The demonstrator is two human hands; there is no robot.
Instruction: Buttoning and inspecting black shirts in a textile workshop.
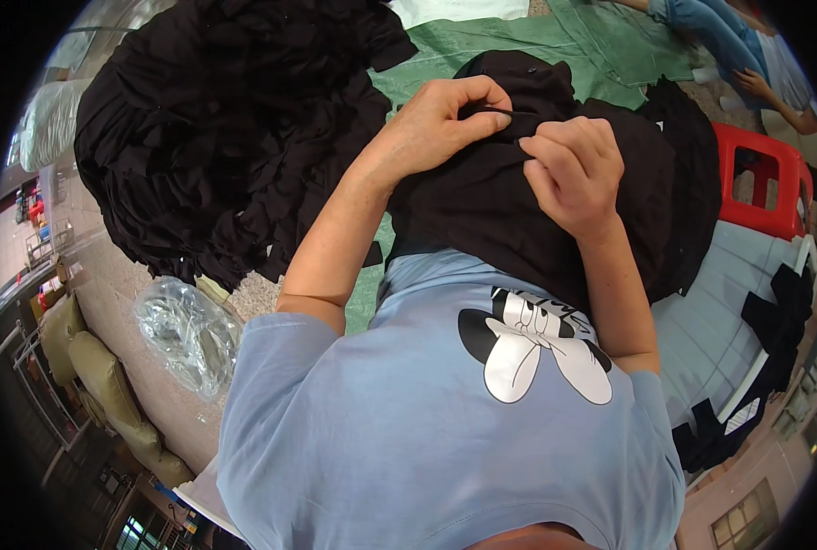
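A black garment lies spread over my lap, with small buttons on its far part. My left hand pinches a fold of its cloth between thumb and forefinger. Just to the right, my right hand is curled closed close above the same garment. Its fingertips are turned inward, and whatever they pinch is too small or hidden to make out. A large heap of black clothes rises at the far left, next to my left forearm.
A green sheet covers the floor ahead. At the right stand a red plastic stool and a pale blue surface with black cloth pieces. Clear plastic wrap lies at the left. Another person sits at the far right.
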